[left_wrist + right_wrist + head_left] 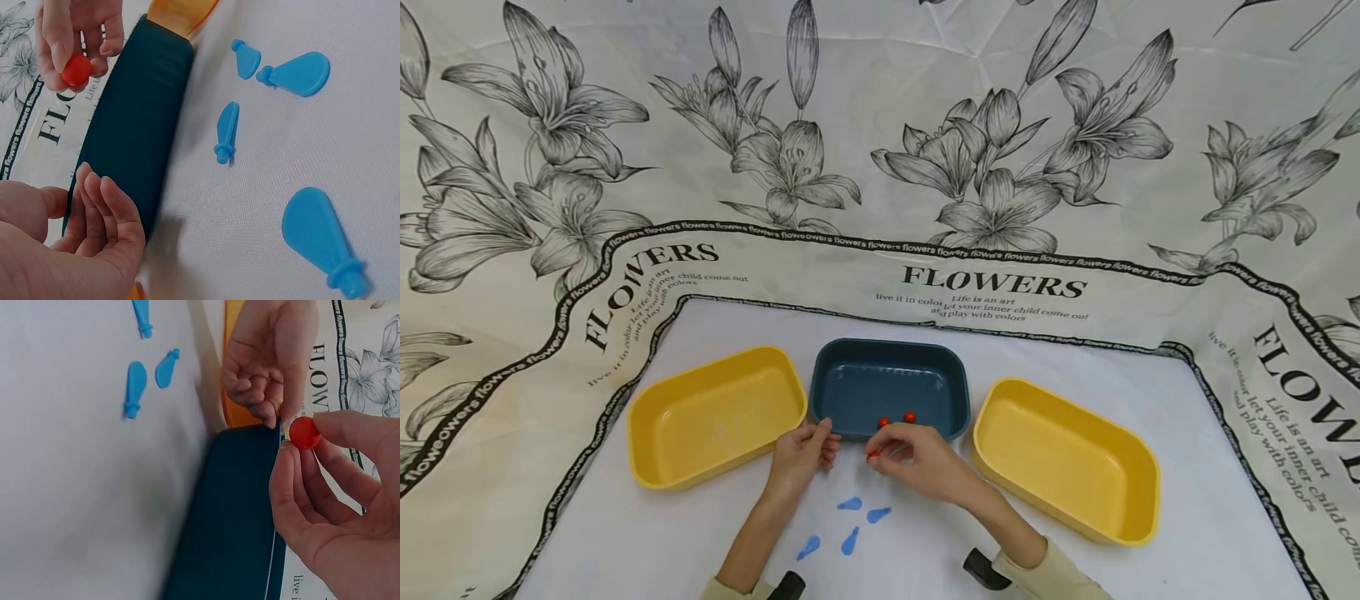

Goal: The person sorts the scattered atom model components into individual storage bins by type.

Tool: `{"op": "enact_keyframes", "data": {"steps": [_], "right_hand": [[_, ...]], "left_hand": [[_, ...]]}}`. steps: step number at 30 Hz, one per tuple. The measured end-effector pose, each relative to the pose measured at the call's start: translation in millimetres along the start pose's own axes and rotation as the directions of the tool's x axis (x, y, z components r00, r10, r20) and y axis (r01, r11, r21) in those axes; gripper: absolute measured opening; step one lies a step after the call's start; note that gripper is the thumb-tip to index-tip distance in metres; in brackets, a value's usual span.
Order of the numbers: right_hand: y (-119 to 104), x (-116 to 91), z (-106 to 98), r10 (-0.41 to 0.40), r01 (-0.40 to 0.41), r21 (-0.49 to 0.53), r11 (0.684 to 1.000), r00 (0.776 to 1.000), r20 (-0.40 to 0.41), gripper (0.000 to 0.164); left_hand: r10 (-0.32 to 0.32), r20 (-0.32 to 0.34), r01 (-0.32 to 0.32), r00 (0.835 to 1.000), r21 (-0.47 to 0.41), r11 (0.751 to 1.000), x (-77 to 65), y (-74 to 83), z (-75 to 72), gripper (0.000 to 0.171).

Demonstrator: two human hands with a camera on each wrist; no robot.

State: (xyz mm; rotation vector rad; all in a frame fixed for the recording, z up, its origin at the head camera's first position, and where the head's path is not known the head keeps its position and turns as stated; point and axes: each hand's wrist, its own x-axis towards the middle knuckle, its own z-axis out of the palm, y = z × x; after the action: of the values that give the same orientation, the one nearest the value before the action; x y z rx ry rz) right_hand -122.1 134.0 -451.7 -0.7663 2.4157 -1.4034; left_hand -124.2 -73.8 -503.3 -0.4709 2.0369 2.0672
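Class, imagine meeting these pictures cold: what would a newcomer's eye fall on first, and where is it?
Probably the left yellow tray and right yellow tray come first, flanking a dark blue tray. Next is the red ball pinched in the right hand near that tray's front edge, then four blue pieces lying on the white surface in the foreground.

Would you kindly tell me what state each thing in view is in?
Blue tray: upright, open-topped
Left yellow tray: upright, open-topped; faint specks inside, too small to identify
Right yellow tray: upright, open-topped
Two red balls: lying in the blue tray
Third red ball: held in the right hand
Left hand: holding the blue tray's rim
Four blue pieces: lying loose on the table
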Motion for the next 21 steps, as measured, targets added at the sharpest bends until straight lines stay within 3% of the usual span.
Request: {"op": "enact_keyframes", "data": {"steps": [13,17,21], "right_hand": [[-30.9,11.2,-28.7,0.072,-0.071,0.098,0.993,0.997,-0.010,0.014],[-28.9,17.2,-31.9,0.077,-0.074,0.087,0.993,0.996,-0.033,0.015],[-6.2,27.8,-29.2,0.084,-0.080,0.064,0.995,0.995,-0.063,0.016]], "left_hand": [[0.011,0.000,-0.011,1.000,0.003,1.000,0.0,-2.2,-0.7,0.040],[0.016,-0.001,-0.016,1.000,0.004,1.000,-0.1,-1.9,-0.3,0.039],[0.015,-0.004,-0.015,1.000,0.007,1.000,0.1,-0.7,-0.3,0.036]]}}
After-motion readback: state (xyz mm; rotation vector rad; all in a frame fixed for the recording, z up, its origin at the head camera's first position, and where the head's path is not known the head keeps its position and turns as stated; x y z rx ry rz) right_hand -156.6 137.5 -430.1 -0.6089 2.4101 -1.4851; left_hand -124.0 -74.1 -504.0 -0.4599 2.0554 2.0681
